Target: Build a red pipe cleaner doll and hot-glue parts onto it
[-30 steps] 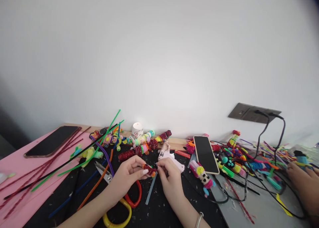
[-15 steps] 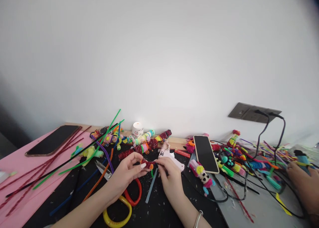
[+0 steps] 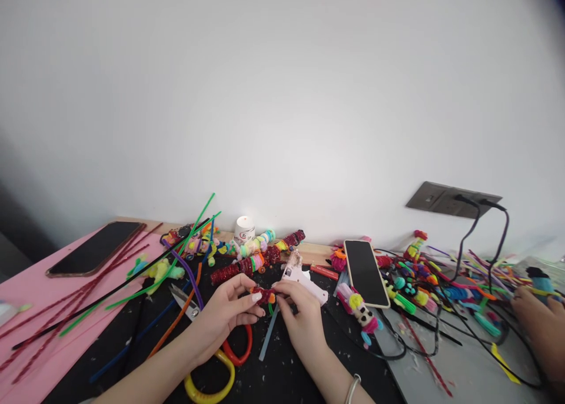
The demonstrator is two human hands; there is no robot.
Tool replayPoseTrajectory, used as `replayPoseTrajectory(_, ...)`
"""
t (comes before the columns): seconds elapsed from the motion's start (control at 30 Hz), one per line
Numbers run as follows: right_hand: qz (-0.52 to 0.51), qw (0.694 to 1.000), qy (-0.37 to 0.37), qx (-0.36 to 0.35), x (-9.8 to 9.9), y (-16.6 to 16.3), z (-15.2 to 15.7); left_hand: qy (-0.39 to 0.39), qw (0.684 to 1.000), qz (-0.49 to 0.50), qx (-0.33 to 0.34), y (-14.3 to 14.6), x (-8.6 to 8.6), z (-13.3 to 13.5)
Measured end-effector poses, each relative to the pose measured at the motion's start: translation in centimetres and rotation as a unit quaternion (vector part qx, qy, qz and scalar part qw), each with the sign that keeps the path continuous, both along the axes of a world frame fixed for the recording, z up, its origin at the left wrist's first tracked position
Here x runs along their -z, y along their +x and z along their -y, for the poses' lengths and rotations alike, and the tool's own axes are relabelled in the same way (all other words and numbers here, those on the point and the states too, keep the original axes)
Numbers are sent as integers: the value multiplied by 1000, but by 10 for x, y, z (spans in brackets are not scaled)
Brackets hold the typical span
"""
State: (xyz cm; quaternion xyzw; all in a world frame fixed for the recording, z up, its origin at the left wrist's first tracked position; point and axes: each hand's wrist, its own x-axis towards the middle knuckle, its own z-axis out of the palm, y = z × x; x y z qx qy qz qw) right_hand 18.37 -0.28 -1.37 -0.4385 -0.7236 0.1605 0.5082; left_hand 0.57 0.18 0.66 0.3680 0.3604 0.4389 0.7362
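My left hand and right hand pinch a small red fuzzy piece, left of the pale glue gun.

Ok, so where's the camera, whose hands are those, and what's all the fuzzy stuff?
There's no machine here, just a person's bare hands. The camera is worn on that person's head, looking forward and down. The left hand pinches a small red-and-orange fuzzy piece, and the right hand is at its other end. The long fuzzy sticks, like the green pipe cleaners, are craft wires. Around them lie scissors, a pale glue gun, a paper cup and two phones, one on a pink sheet. Another person's hand shows at the right edge.
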Motion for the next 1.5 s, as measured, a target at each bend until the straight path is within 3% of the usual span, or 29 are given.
replayPoseTrajectory(1.5,29,998,-59,-4,0,-1,4,-2,998,69,3,-1,8,-3)
